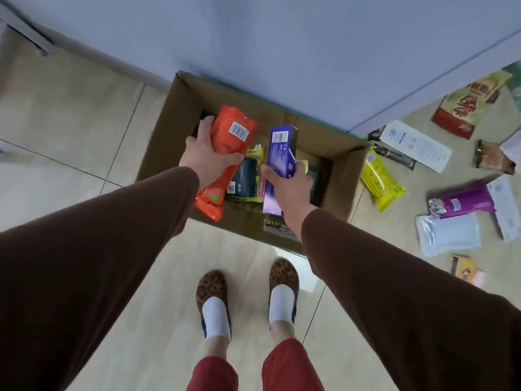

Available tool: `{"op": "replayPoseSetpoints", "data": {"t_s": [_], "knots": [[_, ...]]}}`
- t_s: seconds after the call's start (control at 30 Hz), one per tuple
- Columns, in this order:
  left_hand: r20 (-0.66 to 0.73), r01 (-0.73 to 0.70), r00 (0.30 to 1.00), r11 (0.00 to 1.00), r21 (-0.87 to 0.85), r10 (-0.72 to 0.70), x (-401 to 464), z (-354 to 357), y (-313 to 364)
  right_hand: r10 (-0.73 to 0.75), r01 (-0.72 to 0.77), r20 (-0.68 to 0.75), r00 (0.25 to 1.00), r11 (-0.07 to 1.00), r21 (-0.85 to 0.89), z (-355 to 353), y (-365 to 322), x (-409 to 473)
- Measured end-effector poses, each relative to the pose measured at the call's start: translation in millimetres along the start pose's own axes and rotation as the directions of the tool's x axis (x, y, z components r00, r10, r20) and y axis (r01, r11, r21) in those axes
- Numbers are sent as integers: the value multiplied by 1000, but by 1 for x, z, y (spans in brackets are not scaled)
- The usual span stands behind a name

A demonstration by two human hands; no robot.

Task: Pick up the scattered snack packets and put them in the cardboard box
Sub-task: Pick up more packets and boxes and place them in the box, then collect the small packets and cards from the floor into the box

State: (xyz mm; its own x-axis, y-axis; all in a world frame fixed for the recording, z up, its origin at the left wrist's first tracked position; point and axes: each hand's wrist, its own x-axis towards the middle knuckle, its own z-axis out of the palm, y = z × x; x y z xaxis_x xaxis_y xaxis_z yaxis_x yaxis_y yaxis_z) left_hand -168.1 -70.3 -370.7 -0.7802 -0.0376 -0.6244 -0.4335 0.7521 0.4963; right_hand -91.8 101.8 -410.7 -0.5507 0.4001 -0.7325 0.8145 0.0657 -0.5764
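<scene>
From the head camera we see our left hand with fingers wrapped tight round an orange packet, and our right hand with fingers clamped on a purple box, both held over the open cardboard box on the floor. Inside it lie a dark packet and a yellow one. More packets lie scattered on the floor to the right: a yellow packet touching the box, a purple packet, a white pouch and a red bag.
</scene>
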Motion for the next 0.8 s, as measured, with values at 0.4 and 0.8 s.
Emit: {"op": "replayPoseSetpoints", "data": {"t_s": [0.4,0.8], "knots": [[188,-221,970,887,406,155,-30,15,2,-89,93,27,996,969,-230,-45,13,-42],[394,-564,824,656,502,408,-119,14,61,-206,174,-42,978,905,-387,-118,27,-133]]}}
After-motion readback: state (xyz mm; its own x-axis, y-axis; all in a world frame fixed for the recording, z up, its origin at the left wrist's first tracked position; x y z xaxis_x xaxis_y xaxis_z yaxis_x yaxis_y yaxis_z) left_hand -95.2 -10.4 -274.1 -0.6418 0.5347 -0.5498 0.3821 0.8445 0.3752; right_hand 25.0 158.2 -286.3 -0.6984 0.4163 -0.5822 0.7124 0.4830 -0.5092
